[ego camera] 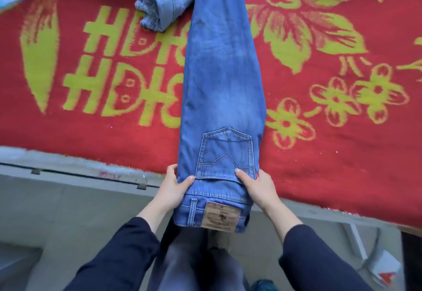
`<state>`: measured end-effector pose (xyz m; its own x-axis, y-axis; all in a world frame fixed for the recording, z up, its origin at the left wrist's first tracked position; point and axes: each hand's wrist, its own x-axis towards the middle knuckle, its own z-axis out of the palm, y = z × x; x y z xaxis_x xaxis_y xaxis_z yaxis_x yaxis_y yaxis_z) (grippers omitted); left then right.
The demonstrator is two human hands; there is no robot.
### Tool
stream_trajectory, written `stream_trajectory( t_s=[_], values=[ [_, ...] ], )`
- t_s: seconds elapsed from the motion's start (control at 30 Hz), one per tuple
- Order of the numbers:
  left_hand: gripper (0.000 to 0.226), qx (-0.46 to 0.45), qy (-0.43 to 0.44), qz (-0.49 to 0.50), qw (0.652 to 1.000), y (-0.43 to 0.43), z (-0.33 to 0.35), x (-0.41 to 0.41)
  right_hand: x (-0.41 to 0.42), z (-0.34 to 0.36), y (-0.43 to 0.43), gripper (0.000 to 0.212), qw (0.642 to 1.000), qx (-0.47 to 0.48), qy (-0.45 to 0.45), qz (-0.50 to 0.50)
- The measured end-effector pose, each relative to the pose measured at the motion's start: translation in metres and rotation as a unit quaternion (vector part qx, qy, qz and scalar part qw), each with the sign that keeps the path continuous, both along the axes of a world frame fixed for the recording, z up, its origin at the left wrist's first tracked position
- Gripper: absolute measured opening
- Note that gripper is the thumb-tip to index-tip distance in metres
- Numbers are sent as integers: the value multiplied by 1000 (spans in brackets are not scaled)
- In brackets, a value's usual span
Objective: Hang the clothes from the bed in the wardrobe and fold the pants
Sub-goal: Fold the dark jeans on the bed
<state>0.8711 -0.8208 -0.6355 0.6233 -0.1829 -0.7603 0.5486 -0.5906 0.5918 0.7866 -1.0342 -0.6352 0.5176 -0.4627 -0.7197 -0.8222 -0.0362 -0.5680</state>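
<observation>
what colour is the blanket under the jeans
Red blanket with yellow-green flowers and lettering, seen in the head view.

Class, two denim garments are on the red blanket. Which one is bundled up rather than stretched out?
The paler denim bundle at the far side, just left of the darker jeans, which lie stretched out lengthwise.

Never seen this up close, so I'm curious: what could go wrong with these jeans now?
The jeans hang waist-first past the blanket edge, held only by the left hand and right hand; a slack grip may let them slip down. Their far leg lies against a lighter denim pile, so folding might drag that along.
</observation>
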Motion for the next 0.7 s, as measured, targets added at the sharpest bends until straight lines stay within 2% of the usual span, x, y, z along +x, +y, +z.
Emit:
stream_trajectory(
  t_s=[0.07, 0.17, 0.23, 0.3, 0.37, 0.43, 0.53, 0.6, 0.7],
  values=[
    [57, -25, 17, 4, 1000, 0, 26, -20, -20, 21, -6, 35, 999, 20, 21, 16],
    [62, -63, 116, -4, 991, 6, 65, -67, -71, 50, -8, 36, 992, 70, 104, 27],
    [66, -39, 192, -46, 980, 11, 86, -98, -106, 69, -6, 44, 977, 112, 177, 38],
    [66, -12, 248, -55, 967, 9, 107, -113, -123, 90, -9, 52, 965, 156, 209, 30],
    [64, -19, 254, -28, 967, 0, 124, -100, -116, 107, -19, 52, 966, 185, 180, -9],
    [52, -66, 229, 23, 971, -12, 136, -70, -92, 123, -33, 49, 972, 204, 100, -62],
    [11, -136, 202, 121, 962, -33, 154, -14, -42, 140, -54, 51, 959, 250, 33, -128],
    [23, -159, 163, 159, 961, -42, 156, 21, -8, 149, -64, 41, 950, 261, 2, -173],
    [28, -184, 136, 200, 953, -57, 147, 72, 45, 150, -78, 34, 950, 226, -27, -213]
  ],
)
